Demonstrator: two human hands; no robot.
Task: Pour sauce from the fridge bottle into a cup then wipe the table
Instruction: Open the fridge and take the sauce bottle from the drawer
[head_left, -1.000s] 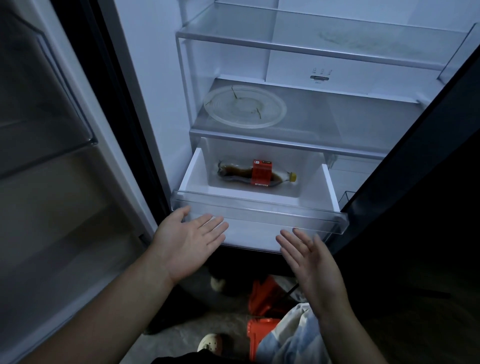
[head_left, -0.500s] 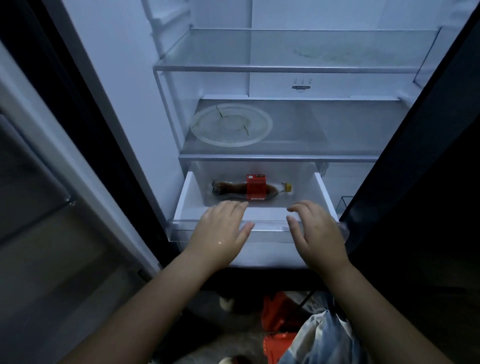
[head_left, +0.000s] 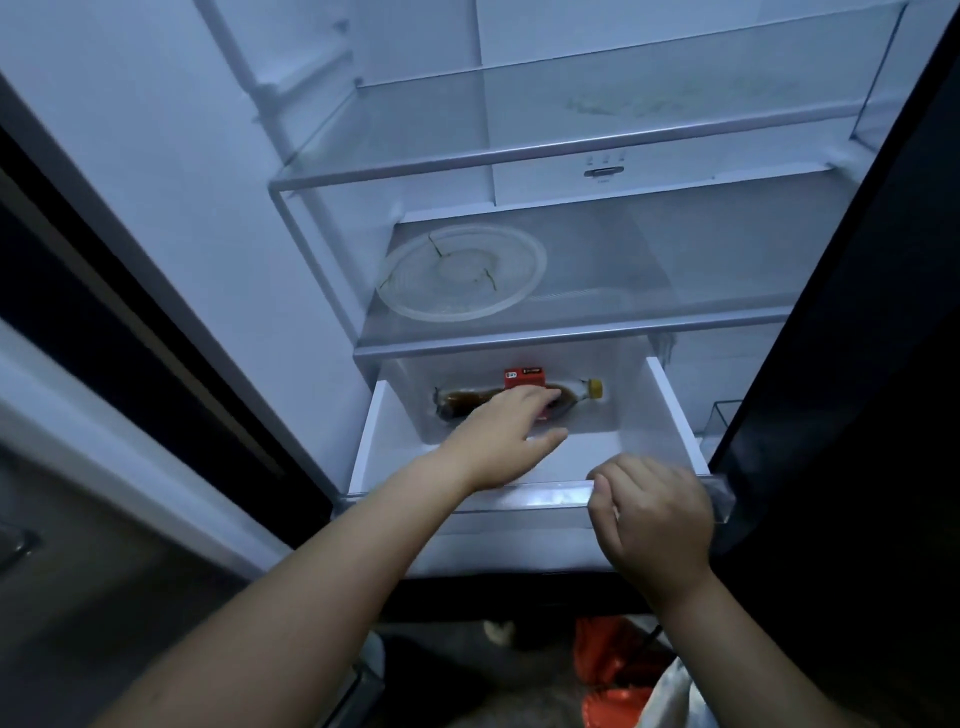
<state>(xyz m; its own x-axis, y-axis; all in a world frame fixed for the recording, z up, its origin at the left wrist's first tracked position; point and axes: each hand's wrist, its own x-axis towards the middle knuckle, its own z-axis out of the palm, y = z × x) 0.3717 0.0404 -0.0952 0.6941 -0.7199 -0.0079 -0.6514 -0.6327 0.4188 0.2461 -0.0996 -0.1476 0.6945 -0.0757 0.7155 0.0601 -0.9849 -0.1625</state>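
Note:
A sauce bottle (head_left: 523, 378) with dark brown liquid, a red label and a yellow cap lies on its side at the back of the white fridge drawer (head_left: 670, 415), which is pulled out. My left hand (head_left: 506, 436) reaches into the drawer. Its fingers lie over the bottle's middle and its thumb is spread apart below, not closed around the bottle. My right hand (head_left: 654, 519) curls over the clear front rim of the drawer at its right end. No cup or table is in view.
A round clear plate (head_left: 462, 270) lies on the glass shelf just above the drawer, with another glass shelf (head_left: 571, 145) higher up. A dark fridge door (head_left: 857, 364) flanks the right and an open door (head_left: 104, 415) the left. Red objects (head_left: 613, 670) sit on the floor below.
My left hand has gone from the drawer's front rim into the drawer and onto the bottle. My right hand stays on the rim. The view has moved closer.

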